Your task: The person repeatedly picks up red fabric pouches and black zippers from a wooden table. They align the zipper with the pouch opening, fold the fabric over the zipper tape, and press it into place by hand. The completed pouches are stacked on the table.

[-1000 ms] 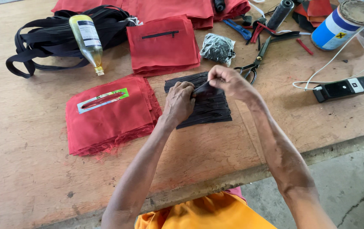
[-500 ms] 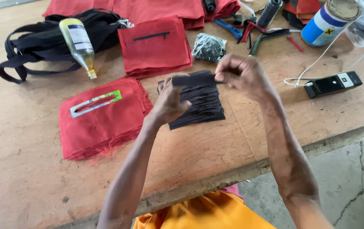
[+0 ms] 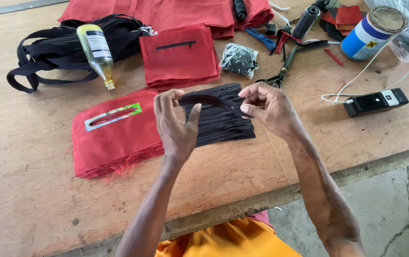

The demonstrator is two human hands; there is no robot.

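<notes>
Both hands now hold one black fabric zipper strip (image 3: 212, 100) raised off the stack of black zipper strips (image 3: 221, 124), which lies on the worn brown wooden bench (image 3: 33, 190) directly below the fingers. Change vs. 1.0 s ago: hands were down on the stack, w/ fingers pressing into it; at 0.5 s ago a strip was already lifted; now it is pulled out lengthwise between the hands and clear of the stack. Left hand (image 3: 176, 124): thumb and fingers closed on the strip's left end, pinch grip, palm toward the camera. Right hand (image 3: 267, 107): fingertips narrow, pinched on the strip's right end; whether a slider sits there cannot be told. Judgement: one strip has been separated from the supply and is now at the handling stage; rest of stack untouched. Left of the left-hand fingers, near: pile of red fabric panels (image 3: 114, 135) w/ a green-edged slot template on top. Beyond the fingers: second red panel stack w/ a sewn black zipper (image 3: 179, 57). Just beyond the right-hand fingers: small black mesh bundle (image 3: 239, 59) and dark-handled scissors (image 3: 283, 69). Further left, well apart: clear plastic bottle of yellowish liquid (image 3: 96, 52) lying on coiled black webbing straps (image 3: 42, 52).
</notes>
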